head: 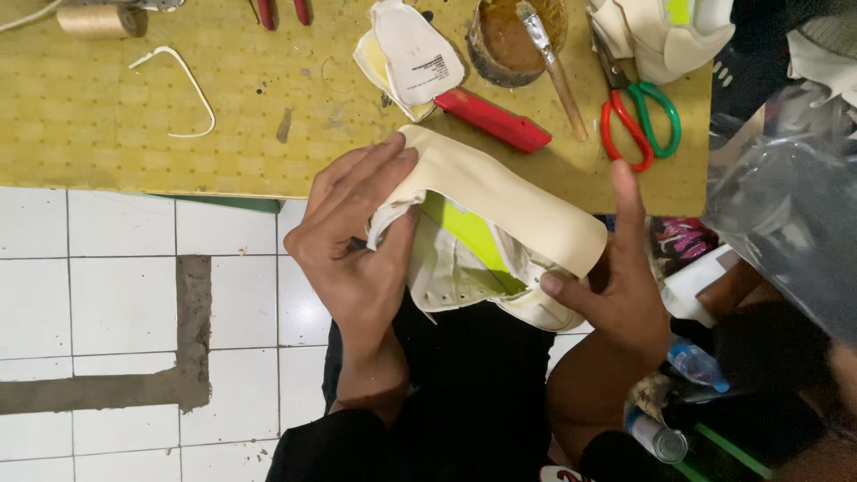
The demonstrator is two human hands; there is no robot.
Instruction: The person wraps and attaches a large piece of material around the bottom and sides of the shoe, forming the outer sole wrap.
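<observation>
Head view: the left hand [357,259] is gripping a cream shoe [473,259] with a lime-yellow panel, fingers [375,170] clamped over its toe end and thumb pressing the fabric upper. The right hand [616,286] is steadying the heel end, thumb against the sole edge, the other fingers lying straight and together. The shoe is sitting above the lap, overlapping the near edge of the yellow table [134,116].

On the table: a white insole [415,54] bearing a small block of dark print, too small to read; a red utility knife [495,120]; a glue pot [509,40] with a brush [553,67]; red-and-green scissors [638,120]; a thread spool [94,20], cut off by the top edge.

At lower right, a can [661,439] and a bottle [696,364] are lying partly hidden; clear plastic [786,196] is blurring the right margin.
</observation>
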